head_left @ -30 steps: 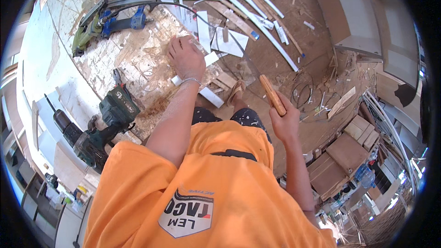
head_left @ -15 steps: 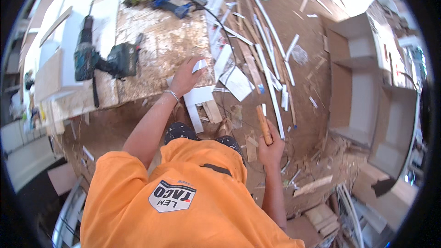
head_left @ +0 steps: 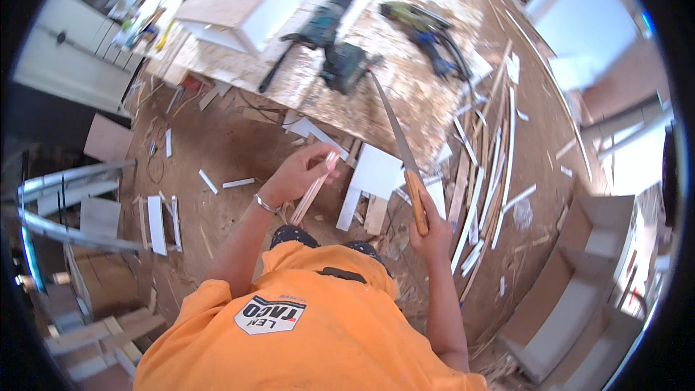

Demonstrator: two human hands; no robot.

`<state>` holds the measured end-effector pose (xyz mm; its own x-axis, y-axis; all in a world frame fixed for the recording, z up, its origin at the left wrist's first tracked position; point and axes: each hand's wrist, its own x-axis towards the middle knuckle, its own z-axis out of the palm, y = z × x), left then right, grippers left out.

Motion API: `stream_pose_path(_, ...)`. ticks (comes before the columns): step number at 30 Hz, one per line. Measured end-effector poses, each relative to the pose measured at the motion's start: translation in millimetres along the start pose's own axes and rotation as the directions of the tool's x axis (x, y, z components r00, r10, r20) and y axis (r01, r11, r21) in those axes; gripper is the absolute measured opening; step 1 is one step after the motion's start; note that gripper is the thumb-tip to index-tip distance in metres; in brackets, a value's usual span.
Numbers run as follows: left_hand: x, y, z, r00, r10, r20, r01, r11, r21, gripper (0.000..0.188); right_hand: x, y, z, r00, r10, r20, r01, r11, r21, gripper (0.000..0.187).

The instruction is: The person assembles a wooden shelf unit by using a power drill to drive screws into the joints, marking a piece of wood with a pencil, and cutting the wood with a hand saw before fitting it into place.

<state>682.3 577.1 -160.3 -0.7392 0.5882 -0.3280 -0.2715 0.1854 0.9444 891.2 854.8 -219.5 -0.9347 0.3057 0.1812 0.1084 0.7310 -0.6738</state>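
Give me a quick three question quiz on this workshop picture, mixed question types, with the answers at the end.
1. True or false: the right hand grips a hand saw by its wooden handle.
2. What does the left hand hold? A) a hammer B) a thin wooden strip C) a paint brush
3. Fill in: the two power tools lie on the ____.

Key: 1 true. 2 B. 3 workbench, a chipboard top strewn with sawdust, beyond the saw's blade tip.
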Motion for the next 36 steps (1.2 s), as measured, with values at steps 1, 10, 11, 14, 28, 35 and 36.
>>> stream_pose_path(1, -14.4, -16.9, -25.1, 0.995, -0.078, -0.062, 0.08, 0.996, 0.026, 0.03, 2.0, -14.0, 8.0, 0.999, -0.037, -0.01, 0.037, 0.999, 0.013, 0.07)
stream_pose_path(10, -216.0, -264.8, -252.5, 0.548, -0.542, -0.637, 0.32, 0.839, -0.439, 0.026, -61.1, -167.2, 81.1, 0.993, 0.104, -0.051, -0.105, 0.994, -0.02, 0.061)
stream_pose_path(11, -234.8, -286.0, -269.6, 0.551, -0.543, -0.633, 0.314, 0.838, -0.446, 0.027, -66.1, -189.9, 90.5, 0.984, 0.176, -0.028, -0.177, 0.983, -0.048, 0.061)
stream_pose_path(14, -290.3, -330.8, -313.8, 0.523, -0.578, -0.626, 0.38, 0.816, -0.436, 0.03, -78.4, -239.9, 115.3, 0.959, 0.283, 0.037, -0.276, 0.953, -0.127, 0.063)
stream_pose_path(28, -15.1, -74.4, -569.5, 0.788, 0.063, -0.612, -0.375, 0.837, -0.398, 0.061, 95.7, -336.3, 235.9, 0.953, 0.179, 0.243, -0.121, 0.964, -0.236, 0.051)
stream_pose_path(35, 21.2, 17.5, -625.3, 0.905, 0.224, -0.363, -0.417, 0.646, -0.64, 0.06, 319.8, -428.0, 183.2, 0.759, 0.436, 0.483, -0.397, 0.898, -0.187, 0.047)
stream_pose_path(36, 29.5, 26.7, -631.7, 0.907, 0.212, -0.364, -0.404, 0.682, -0.609, 0.059, 341.4, -446.5, 171.6, 0.749, 0.452, 0.484, -0.353, 0.891, -0.287, 0.046)
